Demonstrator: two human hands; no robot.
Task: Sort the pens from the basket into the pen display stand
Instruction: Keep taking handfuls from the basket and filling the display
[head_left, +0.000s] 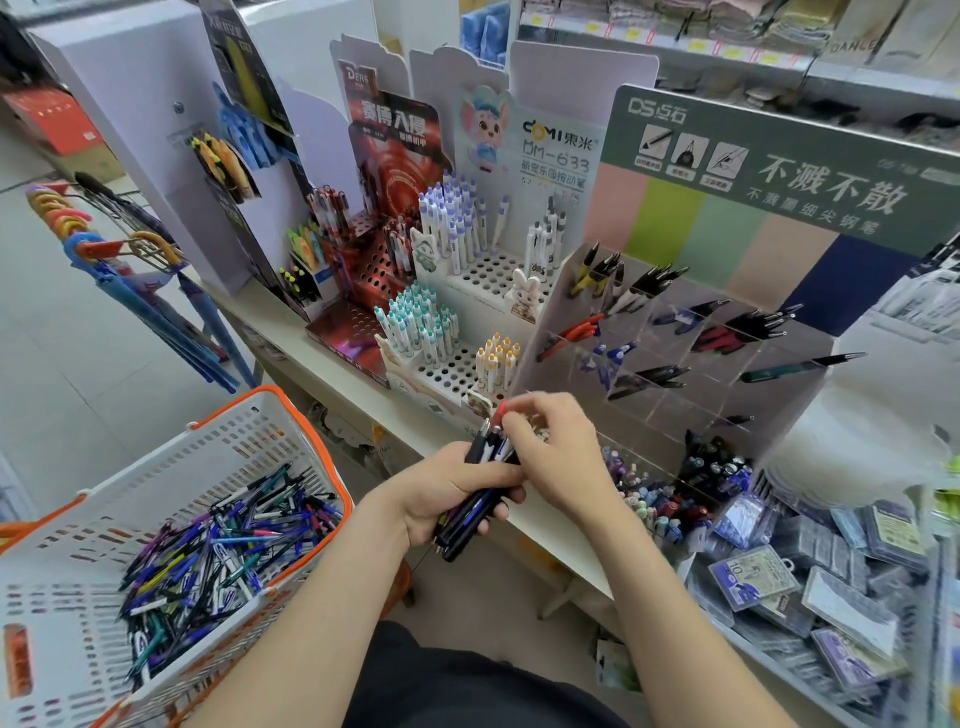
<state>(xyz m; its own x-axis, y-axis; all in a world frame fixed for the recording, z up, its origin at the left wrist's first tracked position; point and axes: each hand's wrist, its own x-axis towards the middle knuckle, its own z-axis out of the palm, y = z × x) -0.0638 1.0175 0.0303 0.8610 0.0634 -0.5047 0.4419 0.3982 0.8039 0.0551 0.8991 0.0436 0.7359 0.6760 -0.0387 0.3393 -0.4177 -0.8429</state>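
Observation:
My left hand (452, 493) grips a bundle of pens (480, 506), mostly black and blue, held upright in front of the shelf edge. My right hand (556, 447) pinches a red pen (500, 411) at the top of that bundle. The white basket (218, 436) with an orange rim sits at lower left, filled with several mixed pens (208, 561). The pen display stand (675, 364) with clear slanted compartments stands just behind my hands; a few compartments hold black, red and blue pens.
White perforated stands (467, 322) with upright pens sit left of the clear display, a red stand (374, 270) further left. Boxes of refills (810, 566) lie in trays at right. Umbrellas (145, 291) hang on a rack at left.

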